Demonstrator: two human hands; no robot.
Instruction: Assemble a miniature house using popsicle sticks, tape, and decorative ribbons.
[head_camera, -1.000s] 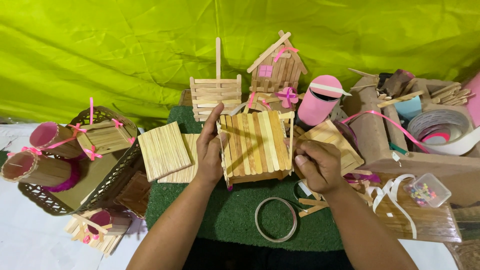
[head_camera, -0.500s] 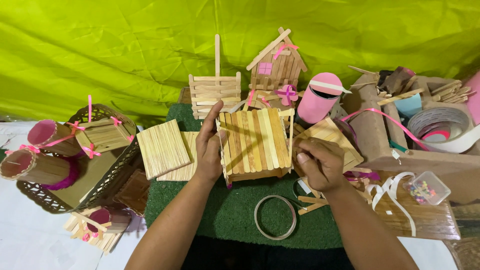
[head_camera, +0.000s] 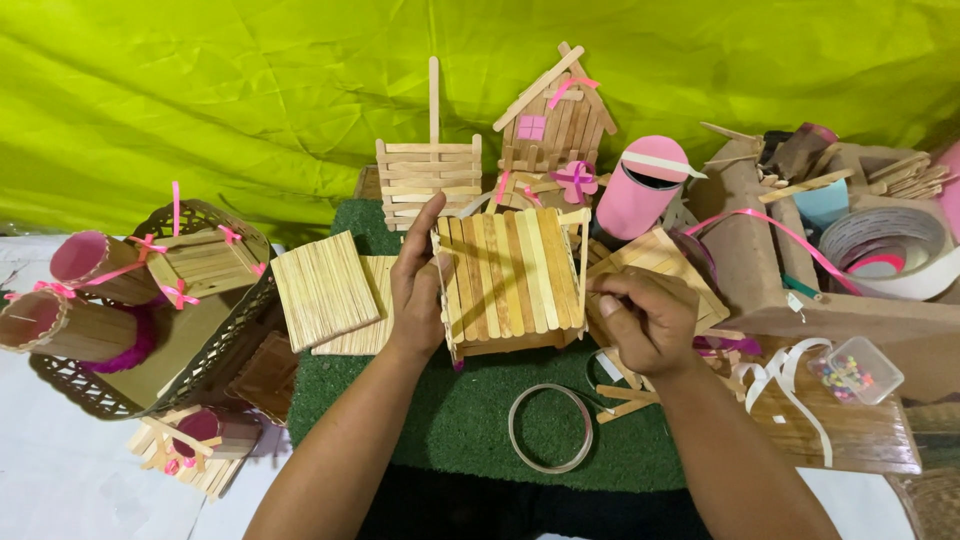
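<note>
**stickfan:** Barely anything has shifted since the earlier frames. Right hand has slid a touch lower and closer to the near right corner of the stick panel; left hand sits where it was.

**gluegal:** How's the left one gripping?

**stickfan:** Left hand's wrapped on the panel's left edge, thumb pointing up toward the far side, fingers curled round behind it, so it's clamped on that panel. Forearm comes in from the near left, angled up to the middle.

**gluegal:** And the right?

**stickfan:** Right hand is curled into a loose fist, fingertips pinched together right at the panel's right edge. Can't tell if there's anything small between them, too hidden. Wrist is bent, forearm runs in from the near right.

**gluegal:** Where's the panel itself?

**stickfan:** Dead centre, tilted up over the green mat, between both hands. Flat stick square lies just left of the left hand. Metal ring is on the mat nearer the person. On the far side stand a little stick fence, a stick house and a pink cylinder. Woven basket with pink-ribboned bits is off to the left.
</note>
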